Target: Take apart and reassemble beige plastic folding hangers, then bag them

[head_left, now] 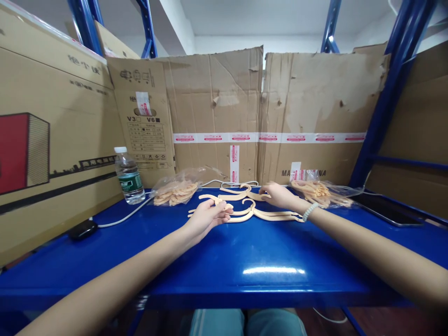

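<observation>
My left hand (205,218) is closed on a beige plastic hanger piece (210,198), whose curved end sticks up past the fingers; the palm hides the rest. Further back, my right hand (278,195) has its fingers pinched at the end of a beige hanger arm (261,197). Between the hands and slightly nearer lie beige hangers (276,215) with their arms spread and a hook (249,203) pointing up and back. Another hanger hook (245,186) shows behind them. My left hand overlaps the left arms of the nearer hangers.
Clear bags of beige hanger parts lie at left (175,193) and right (311,190). A water bottle (129,179) and a black device (83,229) with a white cable stand left. A dark tablet (383,209) lies right. Cardboard (217,112) walls the blue table (227,266).
</observation>
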The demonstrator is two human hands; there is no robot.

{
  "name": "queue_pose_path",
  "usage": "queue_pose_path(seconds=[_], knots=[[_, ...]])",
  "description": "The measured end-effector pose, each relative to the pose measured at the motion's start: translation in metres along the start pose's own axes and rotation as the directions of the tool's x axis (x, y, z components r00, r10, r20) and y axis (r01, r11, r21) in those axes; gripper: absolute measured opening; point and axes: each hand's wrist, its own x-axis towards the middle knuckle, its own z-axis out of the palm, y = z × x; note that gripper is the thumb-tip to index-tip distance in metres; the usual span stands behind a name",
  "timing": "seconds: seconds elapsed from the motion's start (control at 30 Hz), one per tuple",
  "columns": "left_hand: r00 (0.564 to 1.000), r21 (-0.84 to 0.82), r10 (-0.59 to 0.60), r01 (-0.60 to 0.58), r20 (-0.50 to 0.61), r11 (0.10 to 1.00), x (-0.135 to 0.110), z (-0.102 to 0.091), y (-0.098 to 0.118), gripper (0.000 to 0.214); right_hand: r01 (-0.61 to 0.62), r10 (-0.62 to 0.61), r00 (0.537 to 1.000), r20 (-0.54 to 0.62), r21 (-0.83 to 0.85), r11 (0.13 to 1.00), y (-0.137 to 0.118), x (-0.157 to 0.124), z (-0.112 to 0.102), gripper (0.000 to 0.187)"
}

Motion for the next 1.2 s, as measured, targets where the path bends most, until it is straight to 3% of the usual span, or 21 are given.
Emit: queue_pose_path(seconds=[0.17, 0.4, 0.63, 0.8, 0.9, 1.0, 1.2], knots=[[0.997, -0.047, 0.029, -0.032, -0.065, 0.998, 0.005, -0.005, 0.002, 0.014, -0.083, 0.09, 0.98, 0.175, -0.05, 0.995, 0.018, 0.002, 0.018, 0.026], [0.994, -0.088, 0.084, -0.09, -0.075, 0.992, 0.013, -0.015, 0.001, 0.017, -0.136, 0.129, 0.962, 0.24, 0.012, 0.991, 0.021, 0.011, 0.024, 0.028], [0.988, -0.097, 0.132, -0.139, -0.08, 0.985, 0.021, -0.024, 0.009, 0.009, -0.101, 0.1, 0.995, 0.018, 0.172, 0.98, 0.011, 0.006, -0.005, 0.014], [0.992, -0.094, 0.099, -0.106, -0.071, 0.99, 0.024, -0.03, 0.007, 0.009, -0.002, 0.043, 0.993, -0.115, 0.33, 0.944, -0.006, -0.019, -0.029, 0.014], [0.996, -0.114, 0.046, -0.054, -0.075, 0.992, 0.024, -0.03, 0.005, 0.006, 0.043, 0.017, 0.989, -0.148, 0.396, 0.917, -0.012, -0.039, -0.029, 0.022], [0.998, -0.145, -0.021, 0.012, -0.064, 0.989, 0.02, -0.026, 0.007, 0.016, 0.067, 0.011, 0.985, -0.175, 0.436, 0.898, -0.014, -0.052, -0.023, 0.024], [0.994, -0.177, -0.105, 0.107, 0.021, 0.978, 0.011, -0.014, 0.012, 0.026, 0.074, 0.018, 0.98, -0.199, 0.447, 0.892, -0.011, -0.056, -0.019, 0.021]])
